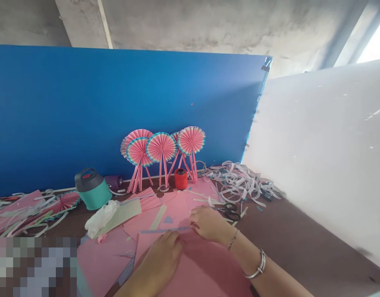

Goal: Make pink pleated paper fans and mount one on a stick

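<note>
A large pink paper sheet (202, 268) lies before me, with a narrow blue-grey strip (153, 231) along its far edge. My left hand (165, 253) rests on the sheet near that edge, its fingers bent together and pressed onto the paper. At the same edge, to the right, my right hand (208, 225) has its fingers curled closed on the paper. Its fingertips are partly hidden. Black-handled scissors (230, 211) lie just beyond my right hand. More pink sheets (106, 255) and pale cut strips (159, 217) are spread around and under the sheet.
Several pleated pink paper fans (161, 147) stand against a blue panel (115, 95). A red thread spool (181, 179) is beside them. A teal container (93, 192) and crumpled white plastic (100, 218) sit left. Curled paper trimmings (236, 181) pile up back right, near a white wall (326, 156).
</note>
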`<state>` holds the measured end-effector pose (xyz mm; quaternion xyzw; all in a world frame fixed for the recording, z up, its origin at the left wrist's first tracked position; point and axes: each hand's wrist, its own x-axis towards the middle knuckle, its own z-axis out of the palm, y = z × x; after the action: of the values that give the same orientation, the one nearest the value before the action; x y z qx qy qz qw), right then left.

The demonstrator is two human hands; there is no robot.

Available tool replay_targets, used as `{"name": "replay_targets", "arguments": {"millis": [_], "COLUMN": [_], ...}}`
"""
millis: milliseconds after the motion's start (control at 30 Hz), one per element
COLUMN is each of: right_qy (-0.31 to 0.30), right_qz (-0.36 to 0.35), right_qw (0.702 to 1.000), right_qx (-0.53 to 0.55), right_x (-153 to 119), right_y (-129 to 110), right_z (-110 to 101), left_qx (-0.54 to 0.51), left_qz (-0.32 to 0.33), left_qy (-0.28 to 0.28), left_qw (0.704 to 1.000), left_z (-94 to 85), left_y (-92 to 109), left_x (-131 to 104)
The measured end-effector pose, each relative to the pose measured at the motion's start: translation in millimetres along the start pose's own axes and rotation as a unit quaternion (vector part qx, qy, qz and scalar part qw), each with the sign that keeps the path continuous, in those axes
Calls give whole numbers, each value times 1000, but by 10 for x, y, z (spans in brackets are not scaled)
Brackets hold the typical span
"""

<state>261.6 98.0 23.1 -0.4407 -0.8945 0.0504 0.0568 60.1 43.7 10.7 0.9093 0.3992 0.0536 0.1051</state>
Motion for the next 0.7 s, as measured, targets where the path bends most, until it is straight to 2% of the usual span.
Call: {"name": "replay_targets", "arguments": {"millis": [133, 300, 467, 533, 633, 700], "right_qy": [-15, -4, 13, 16, -12, -32], "right_qz": [27, 45, 63, 90, 142, 153], "right_qw": [999, 995, 980, 962, 916, 888], "right_qx": [13, 89, 187, 256, 376, 432], "right_x": [-23, -42, -26, -11, 4, 5], "right_y": [-3, 14, -38, -58, -80, -95], "right_z": [-1, 47, 77, 77, 61, 42], "left_qx": [7, 0, -26, -37, -68, -94], "left_qz": [-9, -42, -62, -76, -91, -95], "left_qy": [-7, -22, 10, 38, 94, 138], "left_qw": [1000, 999, 998, 996, 989, 981], "left_z": [-53, -95, -88, -70, -34, -7], "left_y": [14, 40, 34, 16, -19, -42], "left_x": [6, 25, 35, 40, 48, 51]}}
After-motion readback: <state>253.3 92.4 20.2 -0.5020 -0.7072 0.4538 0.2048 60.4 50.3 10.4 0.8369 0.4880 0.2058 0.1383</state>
